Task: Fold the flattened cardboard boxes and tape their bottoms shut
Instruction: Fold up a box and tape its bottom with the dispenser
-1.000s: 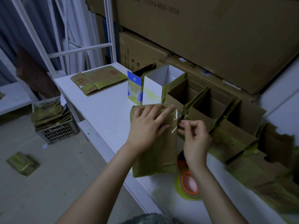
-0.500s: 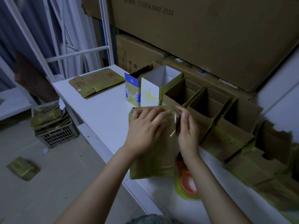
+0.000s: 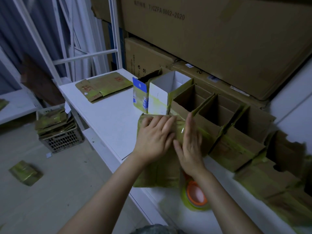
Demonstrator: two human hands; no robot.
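**Now: both hands flat on the upturned box**

Plainly, neither hand is gripping anything. The left hand (image 3: 154,138) lies palm down with straight, spread fingers on the top face of the cardboard box (image 3: 157,173). The right hand (image 3: 190,146) stands edge-on just beside it, fingers straight, pressing along the right side of that same face, where a glossy strip of clear tape (image 3: 182,130) catches the light. The box stands upright near the front edge of the white table (image 3: 109,119).

Under the right wrist, a tape roll (image 3: 189,193) with an orange core lies flat on the table, touching the box's lower right corner.

Just behind and to the right, a row of open boxes (image 3: 217,141) stands mouth up and crowds the far side of the hands. At the row's left end are a white box (image 3: 158,97) and a blue-flapped box (image 3: 141,100) marked "8".

A flattened box (image 3: 103,86) with red printing too small to read lies at the table's far left. On the floor, a crate (image 3: 62,141) holds a stack of flattened boxes, and a squashed piece (image 3: 25,173) lies apart from it.

Large cartons (image 3: 219,39) fill the wall behind; one reads "T/CZFA 0002-2020". A white rack frame (image 3: 114,39) rises at the table's back corner.
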